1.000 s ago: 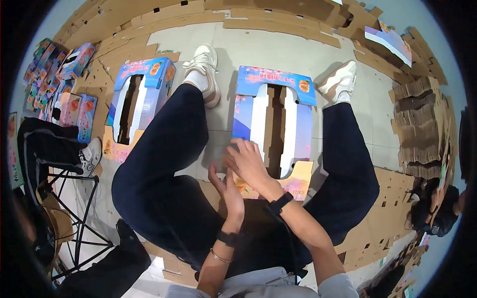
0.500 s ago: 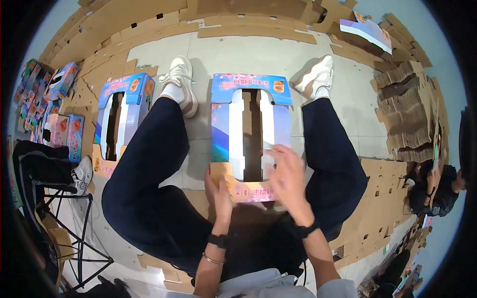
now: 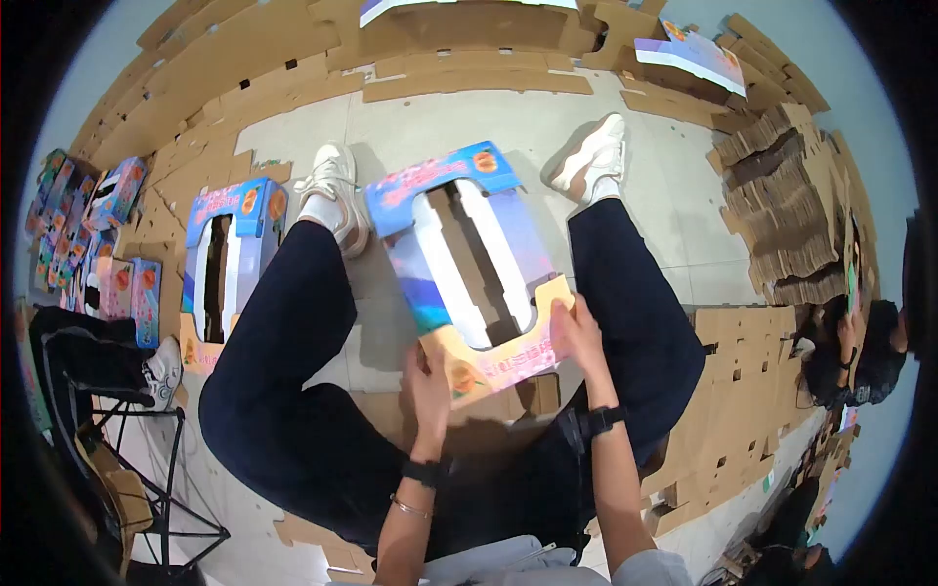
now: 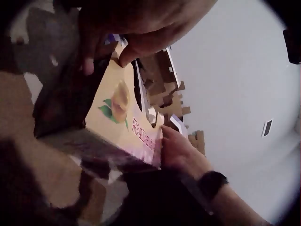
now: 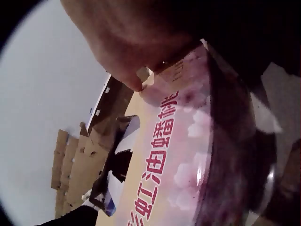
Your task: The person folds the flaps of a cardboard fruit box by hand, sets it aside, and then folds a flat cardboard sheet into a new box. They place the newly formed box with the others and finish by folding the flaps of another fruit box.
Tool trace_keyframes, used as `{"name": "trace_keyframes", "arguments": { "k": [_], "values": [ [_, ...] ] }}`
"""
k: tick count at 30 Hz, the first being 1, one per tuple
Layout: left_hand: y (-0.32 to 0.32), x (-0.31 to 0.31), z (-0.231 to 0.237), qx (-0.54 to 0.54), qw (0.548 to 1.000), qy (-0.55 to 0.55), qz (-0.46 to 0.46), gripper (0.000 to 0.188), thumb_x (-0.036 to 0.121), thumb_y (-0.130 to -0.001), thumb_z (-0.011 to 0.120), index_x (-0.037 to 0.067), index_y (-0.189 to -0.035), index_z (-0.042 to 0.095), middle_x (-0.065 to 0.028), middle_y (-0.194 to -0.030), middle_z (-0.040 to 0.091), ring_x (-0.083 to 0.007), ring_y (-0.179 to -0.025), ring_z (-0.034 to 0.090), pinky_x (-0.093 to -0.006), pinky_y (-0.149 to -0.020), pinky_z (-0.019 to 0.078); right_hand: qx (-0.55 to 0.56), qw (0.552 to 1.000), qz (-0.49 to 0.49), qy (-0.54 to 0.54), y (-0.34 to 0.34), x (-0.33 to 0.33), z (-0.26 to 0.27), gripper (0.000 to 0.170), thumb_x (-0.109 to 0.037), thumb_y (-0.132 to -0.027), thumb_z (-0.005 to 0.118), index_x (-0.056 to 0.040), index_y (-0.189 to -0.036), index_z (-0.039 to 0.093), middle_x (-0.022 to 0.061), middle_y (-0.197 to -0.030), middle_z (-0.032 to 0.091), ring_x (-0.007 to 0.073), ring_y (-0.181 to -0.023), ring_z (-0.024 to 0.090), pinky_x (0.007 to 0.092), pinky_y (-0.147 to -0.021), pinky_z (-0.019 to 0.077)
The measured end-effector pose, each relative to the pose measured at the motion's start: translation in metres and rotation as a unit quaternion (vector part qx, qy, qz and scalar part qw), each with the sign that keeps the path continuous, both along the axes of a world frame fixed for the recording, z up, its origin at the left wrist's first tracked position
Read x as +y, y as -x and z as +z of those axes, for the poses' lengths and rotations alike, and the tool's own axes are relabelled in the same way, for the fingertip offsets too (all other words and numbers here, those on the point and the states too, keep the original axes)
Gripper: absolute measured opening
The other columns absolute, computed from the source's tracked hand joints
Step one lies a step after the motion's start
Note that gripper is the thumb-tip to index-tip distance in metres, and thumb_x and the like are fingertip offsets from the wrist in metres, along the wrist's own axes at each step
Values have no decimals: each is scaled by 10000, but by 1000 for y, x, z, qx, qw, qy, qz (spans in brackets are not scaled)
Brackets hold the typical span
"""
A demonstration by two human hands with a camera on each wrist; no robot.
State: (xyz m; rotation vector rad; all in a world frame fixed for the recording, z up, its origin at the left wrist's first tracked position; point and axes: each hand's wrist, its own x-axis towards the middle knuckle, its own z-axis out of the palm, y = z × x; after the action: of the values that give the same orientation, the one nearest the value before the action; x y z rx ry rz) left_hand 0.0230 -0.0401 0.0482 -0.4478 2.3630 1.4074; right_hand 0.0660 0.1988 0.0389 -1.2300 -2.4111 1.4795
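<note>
A printed cardboard box [image 3: 430, 186] lies between the person's legs in the head view, turned askew, with a long slot in its top. Its far end is blue and its near end yellow, with peach pictures. The left hand [image 3: 427, 396] grips the near left corner. At the near right corner, the right hand [image 3: 578, 337] holds the yellow end panel. In the left wrist view the left thumb [image 4: 129, 55] lies over the panel's upper edge. The right wrist view shows the right hand [image 5: 127, 42] on the same panel [image 5: 164, 141], beside red lettering.
A similar box [image 3: 252, 256] stands left of the person's left leg [image 3: 283, 322]. More printed boxes [image 3: 117, 190] are piled at far left, near a black folding stool frame [image 3: 171, 469]. Stacked cardboard [image 3: 782, 205] stands at right. Flat cardboard sheets [image 3: 743, 391] cover parts of the floor.
The right hand has moved from above the slot's right side to grip the near right corner. The box has turned, its far end swinging left. The left hand stays at the near left corner.
</note>
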Motion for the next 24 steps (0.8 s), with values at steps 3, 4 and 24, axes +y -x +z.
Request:
{"name": "trace_keyframes", "arguments": {
  "k": [3, 4, 24],
  "values": [
    [-29, 12, -20, 17, 991, -128, 27, 454, 224, -897, 611, -65, -1231, 504, -175, -1063, 655, -254, -979, 632, -348, -845, 483, -60, 993, -24, -101, 18, 24, 7, 452, -454, -905, 490, -96, -1160, 590, 165, -1027, 658, 358, -985, 612, 402, -845, 467],
    [-36, 15, -20, 4, 986, -162, 27, 439, 171, -879, 632, -77, -1219, 506, -167, -1003, 666, -220, -924, 638, -327, -808, 493, -27, 991, -30, -124, 22, 30, 5, 435, -463, -905, 487, -96, -1092, 624, 156, -1015, 660, 357, -965, 614, 409, -814, 469],
    [0, 13, -45, 126, 991, -34, 27, 451, 291, -980, 469, -50, -1272, 508, -190, -1097, 611, -267, -1000, 567, -350, -924, 414, -55, 994, -22, -97, 10, 11, -14, 531, -487, -875, 527, 20, -1017, 596, 208, -1035, 611, 377, -1003, 578, 451, -860, 451]
  ]
}}
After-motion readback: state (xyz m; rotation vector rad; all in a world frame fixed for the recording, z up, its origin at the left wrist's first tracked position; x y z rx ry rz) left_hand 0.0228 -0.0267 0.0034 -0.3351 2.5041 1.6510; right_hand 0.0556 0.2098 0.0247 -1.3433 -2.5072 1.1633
